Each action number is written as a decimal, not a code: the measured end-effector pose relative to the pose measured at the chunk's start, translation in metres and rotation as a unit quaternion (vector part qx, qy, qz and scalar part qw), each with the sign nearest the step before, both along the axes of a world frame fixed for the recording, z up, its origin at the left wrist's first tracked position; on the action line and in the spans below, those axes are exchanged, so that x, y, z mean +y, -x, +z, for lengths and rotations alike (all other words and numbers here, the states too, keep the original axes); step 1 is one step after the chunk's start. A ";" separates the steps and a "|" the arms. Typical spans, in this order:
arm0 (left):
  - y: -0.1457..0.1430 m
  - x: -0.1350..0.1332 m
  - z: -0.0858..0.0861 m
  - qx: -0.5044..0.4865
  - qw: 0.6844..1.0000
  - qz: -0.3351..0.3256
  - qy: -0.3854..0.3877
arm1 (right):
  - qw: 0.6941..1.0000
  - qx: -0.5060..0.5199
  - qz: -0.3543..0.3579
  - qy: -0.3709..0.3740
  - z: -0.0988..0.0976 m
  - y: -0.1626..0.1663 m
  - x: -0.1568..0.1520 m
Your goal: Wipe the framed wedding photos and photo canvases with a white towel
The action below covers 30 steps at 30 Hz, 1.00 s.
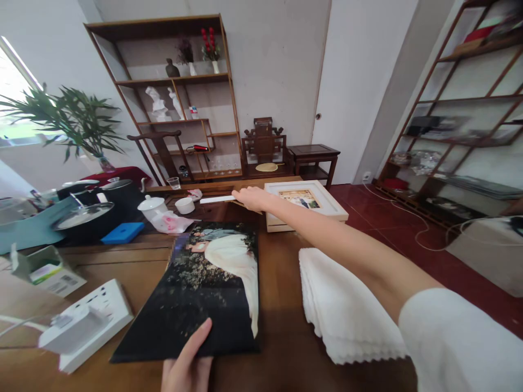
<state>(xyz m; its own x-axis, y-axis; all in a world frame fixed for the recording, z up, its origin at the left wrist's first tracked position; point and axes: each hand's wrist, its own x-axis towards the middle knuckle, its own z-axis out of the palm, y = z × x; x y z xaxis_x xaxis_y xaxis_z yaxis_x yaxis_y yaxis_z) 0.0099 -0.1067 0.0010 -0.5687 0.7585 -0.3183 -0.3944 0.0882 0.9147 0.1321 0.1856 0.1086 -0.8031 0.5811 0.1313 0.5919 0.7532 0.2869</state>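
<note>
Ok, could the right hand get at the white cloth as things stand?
Likely yes, once freed: the right hand is stretched beyond the white cloth, apparently gripping a slim white item. The cloth lies on the wooden table, with nothing seen resting on it.

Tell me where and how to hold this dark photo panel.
I'd probably pinch the panel by its near edge, coming from the near side, thumb on top and fingers beneath: it is flat, that straight edge faces you, and the left hand grips it there.
</note>
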 end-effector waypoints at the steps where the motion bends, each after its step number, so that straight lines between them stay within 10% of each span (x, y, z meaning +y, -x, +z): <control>1: -0.001 0.009 0.005 -0.021 1.000 0.015 -0.008 | 1.000 0.006 0.000 -0.009 0.003 -0.001 -0.001; 14: -0.020 0.087 0.050 -0.093 0.990 -0.020 -0.108 | 0.996 0.028 0.029 -0.081 0.018 -0.011 -0.043; 30: -0.020 0.182 0.029 -0.158 0.970 -0.053 -0.176 | 0.991 0.031 0.004 -0.127 -0.025 -0.007 -0.054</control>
<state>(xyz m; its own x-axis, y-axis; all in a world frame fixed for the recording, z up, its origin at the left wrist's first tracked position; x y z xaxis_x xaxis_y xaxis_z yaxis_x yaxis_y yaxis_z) 0.0299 0.0751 0.0304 -0.3968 0.9010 -0.1752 -0.6663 -0.1514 0.7301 0.1389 0.1314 0.0840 -0.7940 0.5162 0.3209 0.6078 0.6670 0.4310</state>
